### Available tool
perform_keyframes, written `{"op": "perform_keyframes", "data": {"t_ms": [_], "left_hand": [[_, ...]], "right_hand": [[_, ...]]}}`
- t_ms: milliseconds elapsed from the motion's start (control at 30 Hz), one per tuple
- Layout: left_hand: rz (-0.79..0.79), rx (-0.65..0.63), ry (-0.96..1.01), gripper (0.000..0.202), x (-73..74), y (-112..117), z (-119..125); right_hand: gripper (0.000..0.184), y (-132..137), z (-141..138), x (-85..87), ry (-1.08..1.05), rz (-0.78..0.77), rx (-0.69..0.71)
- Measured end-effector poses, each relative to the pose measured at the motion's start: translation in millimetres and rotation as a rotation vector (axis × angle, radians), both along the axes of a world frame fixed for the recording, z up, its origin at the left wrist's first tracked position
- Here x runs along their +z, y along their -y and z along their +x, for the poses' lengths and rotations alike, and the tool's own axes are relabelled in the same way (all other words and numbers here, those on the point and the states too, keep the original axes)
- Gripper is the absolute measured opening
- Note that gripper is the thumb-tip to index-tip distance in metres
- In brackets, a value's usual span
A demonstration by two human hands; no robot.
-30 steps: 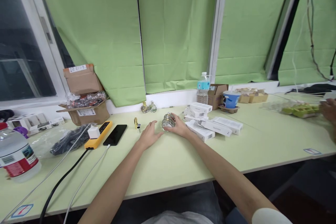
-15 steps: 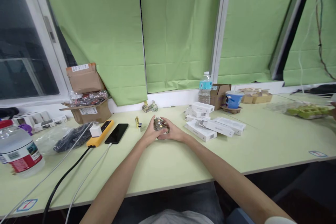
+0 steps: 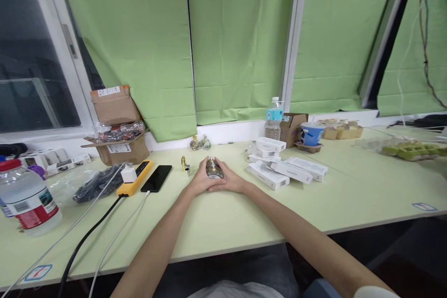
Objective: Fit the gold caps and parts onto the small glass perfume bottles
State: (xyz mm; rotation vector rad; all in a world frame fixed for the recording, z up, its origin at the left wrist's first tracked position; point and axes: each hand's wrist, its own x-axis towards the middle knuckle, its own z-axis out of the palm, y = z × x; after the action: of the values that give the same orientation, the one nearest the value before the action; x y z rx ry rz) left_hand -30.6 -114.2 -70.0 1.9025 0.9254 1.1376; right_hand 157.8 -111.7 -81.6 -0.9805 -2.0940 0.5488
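A small round glass perfume bottle (image 3: 214, 170) is cupped between both hands over the middle of the table. My left hand (image 3: 201, 179) wraps its left side, and my right hand (image 3: 230, 179) closes round the right side. The thumbs meet low on its near face; its base is hidden by them. To the left of my left hand stand a gold spray top (image 3: 183, 163) and a short silver cap (image 3: 187, 171). Two similar round glass bottles (image 3: 200, 143) stand behind, close to the wall.
Left of the hands lie a black phone (image 3: 156, 179), an orange power strip (image 3: 140, 178), cables and an open carton (image 3: 122, 150). A large jug (image 3: 32, 205) stands farther left. On the right are several white boxes (image 3: 279, 166), a water bottle (image 3: 273, 121) and a blue tub (image 3: 310, 134).
Both hands have come slightly nearer and lower with the bottle, whose front now shows more plainly. The thumbs have shifted down its face. Something at the far right edge has left the view.
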Motion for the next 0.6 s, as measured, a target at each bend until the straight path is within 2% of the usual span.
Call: {"op": "perform_keyframes", "data": {"t_ms": [167,367,600], "left_hand": [[0.082,-0.005,-0.051,0.115,1.5,2.6,-4.5],[0.044,0.032,-0.079,0.112,4.2,-0.4,-2.9],[0.078,0.036,-0.151,0.108,6.8,1.6,-8.9]], "right_hand": [[0.127,3.8,-0.7,2.0,0.008,0.051,-0.009],[0.123,-0.6,-1.2,1.7,-0.016,0.059,-0.027],[0.124,-1.8,-2.5,0.9,-0.021,0.031,-0.007]]}}
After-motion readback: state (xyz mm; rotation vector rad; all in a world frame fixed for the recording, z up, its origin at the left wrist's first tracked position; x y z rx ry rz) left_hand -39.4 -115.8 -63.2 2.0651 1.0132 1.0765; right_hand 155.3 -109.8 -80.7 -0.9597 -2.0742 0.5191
